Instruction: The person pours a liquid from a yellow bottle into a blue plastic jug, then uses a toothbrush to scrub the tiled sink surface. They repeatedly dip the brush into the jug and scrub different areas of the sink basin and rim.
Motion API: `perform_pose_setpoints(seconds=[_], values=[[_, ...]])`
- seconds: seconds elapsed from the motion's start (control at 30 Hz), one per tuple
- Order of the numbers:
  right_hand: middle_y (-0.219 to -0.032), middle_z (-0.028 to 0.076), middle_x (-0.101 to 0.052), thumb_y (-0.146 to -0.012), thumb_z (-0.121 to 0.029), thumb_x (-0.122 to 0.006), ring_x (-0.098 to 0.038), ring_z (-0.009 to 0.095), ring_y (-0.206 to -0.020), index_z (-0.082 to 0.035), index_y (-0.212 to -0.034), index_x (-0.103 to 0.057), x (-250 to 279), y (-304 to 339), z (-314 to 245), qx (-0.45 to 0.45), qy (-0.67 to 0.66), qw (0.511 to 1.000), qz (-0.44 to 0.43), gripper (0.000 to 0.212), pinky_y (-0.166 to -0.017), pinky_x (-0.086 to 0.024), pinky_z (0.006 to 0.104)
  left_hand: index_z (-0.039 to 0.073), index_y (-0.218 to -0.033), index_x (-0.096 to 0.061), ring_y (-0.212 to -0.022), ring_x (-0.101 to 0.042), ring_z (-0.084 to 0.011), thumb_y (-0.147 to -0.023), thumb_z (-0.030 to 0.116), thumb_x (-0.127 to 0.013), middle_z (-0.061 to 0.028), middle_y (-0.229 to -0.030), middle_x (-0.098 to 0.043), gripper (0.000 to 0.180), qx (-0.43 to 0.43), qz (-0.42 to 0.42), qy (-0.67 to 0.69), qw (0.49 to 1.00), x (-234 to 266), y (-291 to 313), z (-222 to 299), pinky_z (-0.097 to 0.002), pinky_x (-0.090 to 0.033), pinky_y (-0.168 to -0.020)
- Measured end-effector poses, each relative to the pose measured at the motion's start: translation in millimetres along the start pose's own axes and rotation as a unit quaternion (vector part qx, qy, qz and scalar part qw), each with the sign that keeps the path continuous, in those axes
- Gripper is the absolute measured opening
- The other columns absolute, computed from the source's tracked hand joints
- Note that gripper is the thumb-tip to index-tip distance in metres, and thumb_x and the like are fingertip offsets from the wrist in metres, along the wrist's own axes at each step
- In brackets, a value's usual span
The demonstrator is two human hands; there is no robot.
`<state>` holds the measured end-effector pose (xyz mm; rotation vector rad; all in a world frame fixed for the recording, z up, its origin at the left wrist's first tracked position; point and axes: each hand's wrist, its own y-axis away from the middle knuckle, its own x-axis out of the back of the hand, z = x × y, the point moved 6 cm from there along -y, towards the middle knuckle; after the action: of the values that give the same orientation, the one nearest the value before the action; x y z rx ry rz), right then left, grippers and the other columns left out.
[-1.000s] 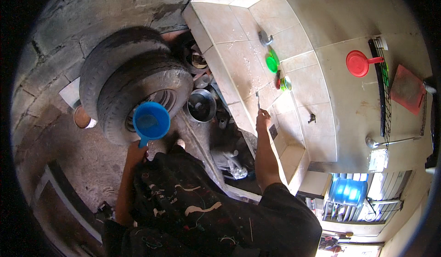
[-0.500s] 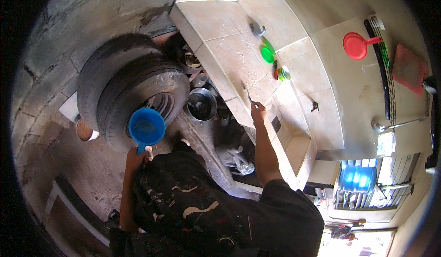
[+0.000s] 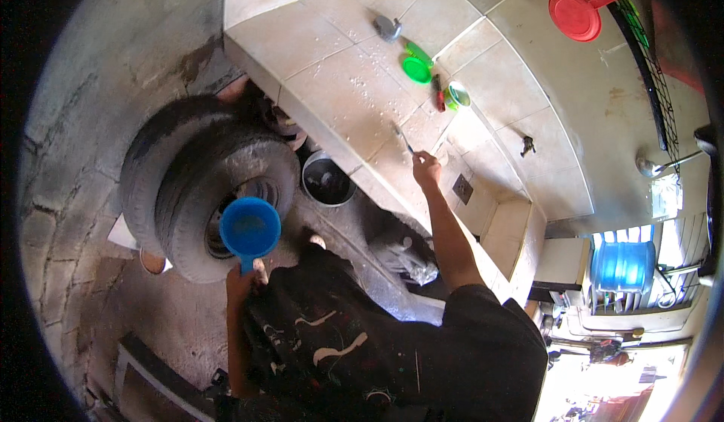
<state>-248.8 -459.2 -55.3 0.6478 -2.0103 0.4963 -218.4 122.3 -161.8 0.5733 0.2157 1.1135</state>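
Note:
My left hand [image 3: 243,277] is closed round the handle of a blue dipper [image 3: 250,226], held over the floor in front of the tyres. Through the dipper's round mouth I see its inside, but I cannot tell whether liquid is in it. My right hand [image 3: 427,168] reaches out over the tiled counter [image 3: 324,75], pinching a thin metal utensil [image 3: 403,137]. Its far end points away from me, and whether it is a spoon or a fork is unclear. Water drops or white bits dot the tiles beyond it.
Along the counter's back lie a grey object [image 3: 388,28], a green bowl [image 3: 416,69], a red-handled item [image 3: 439,94] and a green-white tub [image 3: 457,96]. A tap [image 3: 527,146] juts from the wall above the sink. Below, two tyres [image 3: 219,173] and a metal pot [image 3: 327,179] occupy the floor.
The view has shifted, so the counter appears farther left and up. Against the counter, my right hand and the utensil have moved slightly right. Both hands keep their holds; the dipper stays up.

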Motion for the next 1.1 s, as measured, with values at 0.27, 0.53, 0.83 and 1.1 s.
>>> perform_pose_setpoints(seconds=[0.27, 0.53, 0.83, 1.1], values=[[-0.082, 0.016, -0.065, -0.077, -0.023, -0.058, -0.063, 0.034, -0.078, -0.014, -0.088, -0.069, 64, -54, 57, -0.072, -0.029, 0.981, 0.18, 0.018, -0.069, -0.05, 0.0402, 0.0, -0.086, -0.054, -0.045, -0.053, -0.0153, -0.077, 0.012, -0.057, -0.0068, -0.06, -0.056, 0.015, 0.034, 0.018, 0.112, 0.993, -75, -17, -10, -0.0278, -0.042, -0.04], [-0.085, 0.016, -0.065, -0.079, -0.022, -0.059, -0.063, 0.031, -0.079, -0.016, -0.091, -0.068, 53, -93, 68, -0.07, -0.064, 0.989, 0.117, 0.017, -0.07, -0.049, 0.0385, 0.001, -0.092, -0.054, -0.047, -0.052, -0.0144, -0.078, 0.012, -0.056, -0.0061, -0.061, -0.055, 0.018, 0.054, 0.035, 0.064, 0.996, -125, -10, 29, -0.0272, -0.041, -0.04], [-0.078, 0.018, -0.064, -0.081, -0.024, -0.058, -0.063, 0.035, -0.072, -0.018, -0.09, -0.068, 52, -111, 63, -0.037, -0.04, 0.993, 0.106, 0.016, -0.063, -0.049, 0.0412, 0.002, -0.085, -0.054, -0.046, -0.05, -0.0142, -0.078, 0.014, -0.055, -0.0061, -0.06, -0.054, 0.014, 0.057, 0.062, 0.111, 0.99, -150, -11, 62, -0.0264, -0.041, -0.043], [-0.078, 0.016, -0.065, -0.08, -0.027, -0.059, -0.063, 0.033, -0.075, -0.016, -0.09, -0.069, 49, -124, 71, -0.014, -0.006, 0.998, 0.066, 0.018, -0.066, -0.049, 0.0395, 0.002, -0.081, -0.052, -0.045, -0.049, -0.0145, -0.077, 0.017, -0.055, -0.0059, -0.06, -0.053, 0.016, 0.084, 0.087, 0.109, 0.987, -154, -16, 63, -0.0276, -0.04, -0.044]])
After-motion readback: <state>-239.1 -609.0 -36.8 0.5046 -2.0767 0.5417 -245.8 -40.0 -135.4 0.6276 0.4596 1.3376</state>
